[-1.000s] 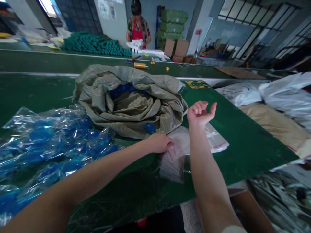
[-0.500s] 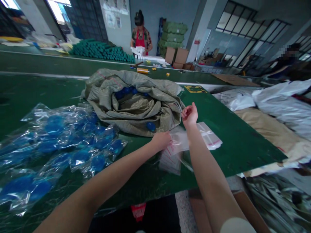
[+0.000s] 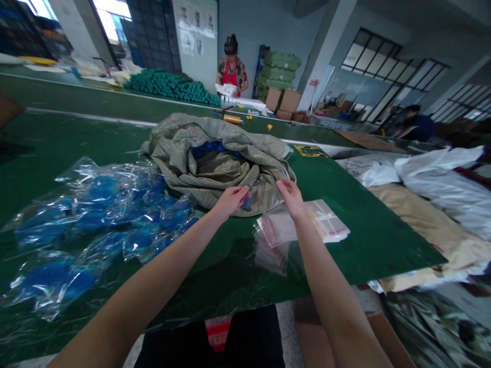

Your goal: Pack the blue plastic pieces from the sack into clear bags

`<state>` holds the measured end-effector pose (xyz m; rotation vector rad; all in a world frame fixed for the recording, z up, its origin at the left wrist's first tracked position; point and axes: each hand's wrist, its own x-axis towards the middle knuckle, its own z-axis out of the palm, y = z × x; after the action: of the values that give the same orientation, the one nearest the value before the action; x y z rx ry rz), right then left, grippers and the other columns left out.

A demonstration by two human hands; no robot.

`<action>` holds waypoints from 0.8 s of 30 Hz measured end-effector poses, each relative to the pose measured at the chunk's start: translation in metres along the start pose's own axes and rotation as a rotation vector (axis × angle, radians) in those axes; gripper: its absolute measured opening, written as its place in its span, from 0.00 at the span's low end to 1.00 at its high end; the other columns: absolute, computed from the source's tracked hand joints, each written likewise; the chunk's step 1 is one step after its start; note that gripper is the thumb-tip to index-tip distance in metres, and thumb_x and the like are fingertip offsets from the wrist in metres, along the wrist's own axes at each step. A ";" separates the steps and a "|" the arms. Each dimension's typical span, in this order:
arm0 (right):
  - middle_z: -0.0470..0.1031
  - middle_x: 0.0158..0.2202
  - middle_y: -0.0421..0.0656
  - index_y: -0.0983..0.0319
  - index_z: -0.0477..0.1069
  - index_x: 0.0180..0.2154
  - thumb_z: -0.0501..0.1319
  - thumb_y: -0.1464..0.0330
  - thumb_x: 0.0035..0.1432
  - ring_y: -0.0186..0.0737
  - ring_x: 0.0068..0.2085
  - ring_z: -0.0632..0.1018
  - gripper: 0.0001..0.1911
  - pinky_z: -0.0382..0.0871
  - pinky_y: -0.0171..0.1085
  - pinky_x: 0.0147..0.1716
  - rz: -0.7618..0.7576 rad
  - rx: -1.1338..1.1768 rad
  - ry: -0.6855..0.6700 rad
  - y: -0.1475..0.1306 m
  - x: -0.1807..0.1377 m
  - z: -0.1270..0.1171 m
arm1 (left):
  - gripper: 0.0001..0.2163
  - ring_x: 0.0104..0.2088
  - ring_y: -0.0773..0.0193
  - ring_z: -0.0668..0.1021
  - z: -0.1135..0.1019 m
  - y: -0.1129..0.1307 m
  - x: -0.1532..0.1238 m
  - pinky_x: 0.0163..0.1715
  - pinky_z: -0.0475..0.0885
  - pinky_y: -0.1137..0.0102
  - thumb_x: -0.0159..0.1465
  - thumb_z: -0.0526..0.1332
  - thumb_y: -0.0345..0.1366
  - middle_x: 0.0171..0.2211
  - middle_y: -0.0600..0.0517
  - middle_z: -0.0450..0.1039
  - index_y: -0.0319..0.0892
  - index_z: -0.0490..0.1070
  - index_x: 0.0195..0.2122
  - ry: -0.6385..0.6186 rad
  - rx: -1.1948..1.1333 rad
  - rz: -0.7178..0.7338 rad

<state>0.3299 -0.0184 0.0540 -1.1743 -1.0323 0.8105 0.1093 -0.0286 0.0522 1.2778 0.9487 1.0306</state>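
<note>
My left hand (image 3: pixel 231 200) pinches one edge of a clear plastic bag (image 3: pixel 264 192), held just above the front of a crumpled grey-green sack (image 3: pixel 172 130). The film spans the gap to my right hand (image 3: pixel 290 197), whose bent fingers are at its other edge. Through the film a small blue object (image 3: pixel 246 203) shows near my left fingertips. More blue round pieces (image 3: pixel 209 148) sit inside the sack's mouth. Below my right hand, flat clear bags with pink lines (image 3: pixel 270 232) lie fanned out, beside a banded stack of bags (image 3: pixel 330 225).
Blue pieces in clear bags (image 3: pixel 103 204) spread over the left of the green table (image 3: pixel 383 245). White and tan sacks (image 3: pixel 422 204) stand beyond its right edge. Green rolls (image 3: pixel 172 87) are piled on the far table, behind which a person in a red apron (image 3: pixel 231 74) works.
My left hand has lifted a clear bag away from the fanned bags, up and left toward the sack. The right hand has come down slightly to the bag's other side.
</note>
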 end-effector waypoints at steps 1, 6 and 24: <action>0.81 0.40 0.41 0.58 0.73 0.40 0.74 0.57 0.42 0.36 0.43 0.80 0.24 0.73 0.34 0.41 0.073 0.045 -0.030 0.002 -0.007 0.006 | 0.19 0.15 0.74 0.56 -0.009 0.005 -0.003 0.15 0.47 0.75 0.61 0.59 0.52 0.16 0.61 0.53 0.38 0.70 0.29 -0.014 -0.048 0.000; 0.82 0.41 0.43 0.56 0.70 0.45 0.75 0.59 0.43 0.41 0.44 0.82 0.27 0.75 0.41 0.45 0.368 0.367 -0.360 0.013 -0.035 0.040 | 0.21 0.15 0.75 0.56 -0.039 0.009 -0.013 0.15 0.47 0.77 0.58 0.63 0.55 0.15 0.61 0.54 0.39 0.68 0.28 -0.060 -0.097 0.009; 0.76 0.27 0.38 0.62 0.79 0.29 0.73 0.67 0.41 0.27 0.25 0.70 0.10 0.65 0.29 0.25 0.258 0.300 -0.251 0.025 -0.040 0.049 | 0.16 0.15 0.75 0.57 -0.068 -0.001 0.000 0.16 0.48 0.74 0.58 0.64 0.48 0.23 0.53 0.72 0.38 0.78 0.33 0.005 0.166 -0.066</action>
<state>0.2704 -0.0335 0.0242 -0.9738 -0.9301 1.2959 0.0439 -0.0091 0.0466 1.3720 1.0913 0.9193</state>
